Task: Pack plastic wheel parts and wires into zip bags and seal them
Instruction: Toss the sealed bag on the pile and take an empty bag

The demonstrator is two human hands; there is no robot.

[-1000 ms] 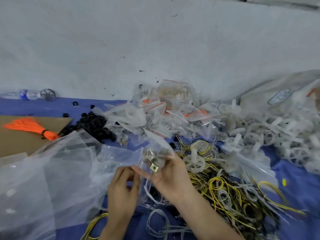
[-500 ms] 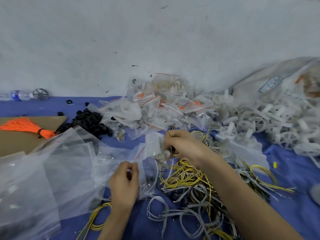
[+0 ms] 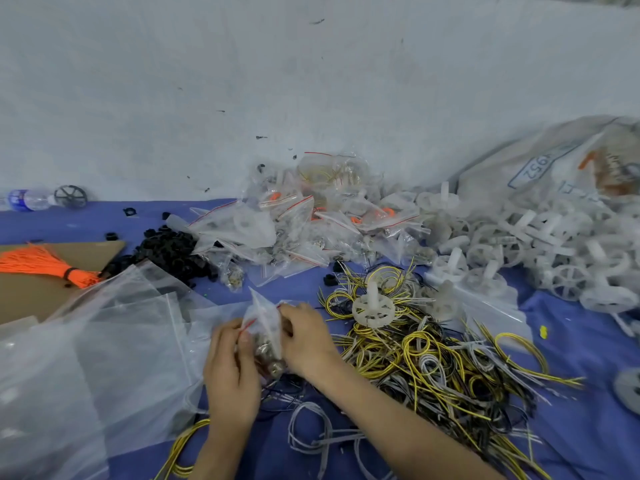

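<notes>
Far left of the zip bag (image 3: pixel 265 322), against the wall, a bottle (image 3: pixel 26 199) lies on its side with a dark wheel (image 3: pixel 70 196) just beside its cap. Nearer the bag but still well to its left, an orange bundle (image 3: pixel 41 263) rests on cardboard (image 3: pixel 52 296), and large clear sheets (image 3: pixel 86 358) spread from there up to the bag's left side. Behind and left of the bag sits a heap of black parts (image 3: pixel 169 254). The left hand (image 3: pixel 230 379) touches the bag's left edge, its fingers curled and its thumb and forefinger pinching the red zip strip. The bag itself stands upright between the two hands, above the blue cloth (image 3: pixel 588 375), with small metallic pieces in its lower half; whether its mouth is sealed cannot be told. The right hand (image 3: pixel 306 341) grips the bag's right side, fingers curled together round the top corner. Straight behind the bag, near the wall, lies a pile of filled bags (image 3: pixel 311 223) with red strips. Just right of the bag a tangle of yellow, grey and black wires (image 3: pixel 433 362) covers the cloth, with one white wheel (image 3: pixel 374 306) sitting on top of it. Further right of the bag is a heap of white wheels (image 3: pixel 536 251), and behind them, far right of the bag, a printed sack (image 3: pixel 554 168) leans at the wall.
</notes>
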